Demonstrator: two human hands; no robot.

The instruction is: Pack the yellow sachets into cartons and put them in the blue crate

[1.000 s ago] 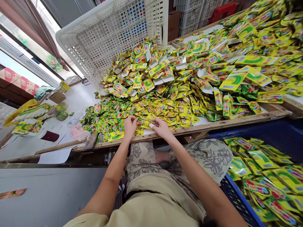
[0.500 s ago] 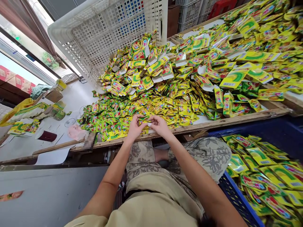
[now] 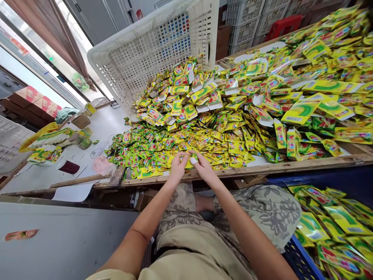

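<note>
A small yellow-and-green plastic packet (image 3: 192, 159) sits between the two hands, at the near edge of the big heap of matching packets (image 3: 145, 151), just above the wooden table rim (image 3: 262, 170). The left hand (image 3: 177, 168) pinches its left end and the right hand (image 3: 204, 168) its right end (both equally close), so it seems to lie sideways, though it is too small to be sure.

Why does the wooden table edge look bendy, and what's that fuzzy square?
Head view: the wide lens bends the wooden table edge and white plastic crate; a pixelated patch hides something left of the left hand; window daylight glares upper left.
</note>
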